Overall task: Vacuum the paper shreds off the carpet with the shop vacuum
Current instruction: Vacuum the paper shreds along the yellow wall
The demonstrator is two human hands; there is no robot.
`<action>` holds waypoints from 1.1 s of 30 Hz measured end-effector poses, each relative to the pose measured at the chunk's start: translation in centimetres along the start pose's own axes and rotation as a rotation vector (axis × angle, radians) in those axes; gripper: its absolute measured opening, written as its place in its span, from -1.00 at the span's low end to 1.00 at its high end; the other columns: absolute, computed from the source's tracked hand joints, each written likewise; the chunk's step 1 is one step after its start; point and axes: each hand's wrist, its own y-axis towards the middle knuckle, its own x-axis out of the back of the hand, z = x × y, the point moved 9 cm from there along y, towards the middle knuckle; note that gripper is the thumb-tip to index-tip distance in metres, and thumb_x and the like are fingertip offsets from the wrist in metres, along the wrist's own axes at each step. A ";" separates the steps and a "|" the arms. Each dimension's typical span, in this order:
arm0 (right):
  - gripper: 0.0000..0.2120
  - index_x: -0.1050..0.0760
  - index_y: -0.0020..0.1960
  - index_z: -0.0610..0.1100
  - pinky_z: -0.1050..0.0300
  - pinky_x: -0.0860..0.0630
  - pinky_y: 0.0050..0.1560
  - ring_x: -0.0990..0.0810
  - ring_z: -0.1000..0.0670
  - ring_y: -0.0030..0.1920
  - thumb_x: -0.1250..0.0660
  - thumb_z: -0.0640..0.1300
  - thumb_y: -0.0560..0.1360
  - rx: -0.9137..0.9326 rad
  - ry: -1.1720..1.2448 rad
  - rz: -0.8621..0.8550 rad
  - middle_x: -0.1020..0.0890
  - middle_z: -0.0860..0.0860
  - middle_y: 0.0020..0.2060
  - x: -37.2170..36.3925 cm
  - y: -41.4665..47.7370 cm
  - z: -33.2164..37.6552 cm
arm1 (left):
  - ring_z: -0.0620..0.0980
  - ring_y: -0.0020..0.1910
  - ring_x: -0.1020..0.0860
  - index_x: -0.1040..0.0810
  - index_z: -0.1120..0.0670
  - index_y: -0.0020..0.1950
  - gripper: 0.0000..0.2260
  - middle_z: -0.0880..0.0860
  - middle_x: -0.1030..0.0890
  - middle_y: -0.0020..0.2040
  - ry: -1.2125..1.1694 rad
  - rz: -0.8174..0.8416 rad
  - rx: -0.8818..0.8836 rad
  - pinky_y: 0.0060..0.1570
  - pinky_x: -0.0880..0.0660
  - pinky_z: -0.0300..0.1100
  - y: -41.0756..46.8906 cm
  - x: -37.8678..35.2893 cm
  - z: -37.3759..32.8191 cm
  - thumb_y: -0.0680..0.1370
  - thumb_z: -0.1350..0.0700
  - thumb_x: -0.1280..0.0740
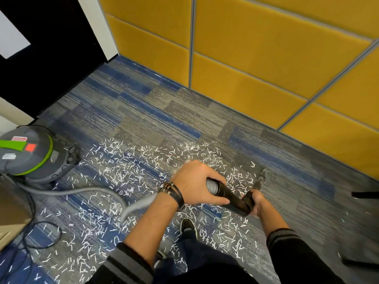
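Observation:
White paper shreds (123,167) lie scattered over the blue-grey carpet (155,111), from the vacuum to my feet. The shop vacuum (30,152), grey with a green band, stands at the left. Its grey hose (86,191) curves across the floor to a black wand (231,196). My left hand (196,181) grips the wand where the hose joins it. My right hand (255,201) holds the wand lower down, partly hidden behind it. The nozzle (261,178) touches the carpet at the right edge of the shreds.
Yellow padded wall panels (266,58) run along the far side and right. A dark door (47,58) is at the upper left. A black cord (41,234) loops on the floor at lower left beside a tan cabinet (12,210). Black chair legs (365,194) show at the right.

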 end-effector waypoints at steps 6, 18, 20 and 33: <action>-0.70 -0.31 -0.09 -0.16 0.17 -0.54 -0.48 -0.47 -0.03 -0.47 -0.10 0.05 0.67 -0.025 0.014 0.062 -0.49 -0.10 -0.47 -1.9 -0.3 -0.6 | -0.21 -0.20 -0.62 -0.73 -0.22 0.10 -0.63 -0.23 -0.74 -0.12 0.098 -0.016 -0.051 -0.01 -0.61 -0.12 -1.0 0.1 -1.2 0.40 -0.37 -0.50; -0.71 -0.32 -0.11 -0.15 0.11 -0.55 -0.37 -0.46 -0.08 -0.39 -0.08 0.03 0.67 -0.024 0.053 0.082 -0.48 -0.11 -0.40 -1.4 -0.8 -2.4 | -0.27 -0.13 -0.64 -0.74 -0.23 0.09 -0.58 -0.30 -0.72 -0.09 0.020 0.016 -0.016 0.01 -0.62 -0.17 -1.6 1.2 -0.6 0.33 -0.40 -0.52; -0.71 -0.31 -0.10 -0.16 0.15 -0.54 -0.44 -0.46 -0.09 -0.38 -0.06 0.01 0.69 -0.007 0.023 0.062 -0.48 -0.12 -0.42 -1.6 -1.3 -1.8 | -0.28 -0.15 -0.64 -0.75 -0.21 0.09 -0.62 -0.28 -0.73 -0.09 0.013 -0.013 -0.021 0.02 -0.62 -0.17 -1.8 1.4 -0.8 0.36 -0.35 -0.55; -0.75 -0.32 -0.06 -0.16 0.05 -0.56 -0.36 -0.48 -0.08 -0.35 -0.08 -0.01 0.68 0.012 0.041 0.085 -0.48 -0.13 -0.34 -1.5 -1.7 -1.7 | -0.32 -0.12 -0.65 -0.75 -0.21 0.09 -0.63 -0.31 -0.72 -0.07 -0.021 -0.046 -0.041 0.02 -0.61 -0.27 -2.0 3.4 -1.1 0.36 -0.33 -0.57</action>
